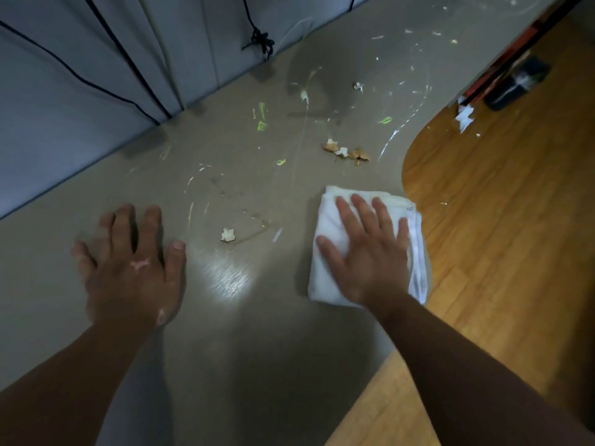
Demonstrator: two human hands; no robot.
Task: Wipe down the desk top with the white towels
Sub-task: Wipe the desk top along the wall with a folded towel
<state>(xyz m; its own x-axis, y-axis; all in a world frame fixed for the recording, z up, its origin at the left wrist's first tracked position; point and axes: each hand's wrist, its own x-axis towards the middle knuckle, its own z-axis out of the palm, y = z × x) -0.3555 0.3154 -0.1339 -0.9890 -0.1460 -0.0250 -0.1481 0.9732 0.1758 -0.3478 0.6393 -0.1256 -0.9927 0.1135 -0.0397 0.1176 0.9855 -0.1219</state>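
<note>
Towel (331, 226): folded, near right edge of desk (225, 349); my right hand (370, 252) presses it flat to wipe. Left hand (132, 268), fingers spread, braces me. Crumbs (346, 152) beyond, uncleaned.

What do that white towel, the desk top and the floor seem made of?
White towel: soft cotton terry, probably; fluffy, thickly folded. Desk top: smooth grey laminate, seemingly; light glares off faint grain. Floor: glossy wood or wood-look planks, seams visible.
</note>
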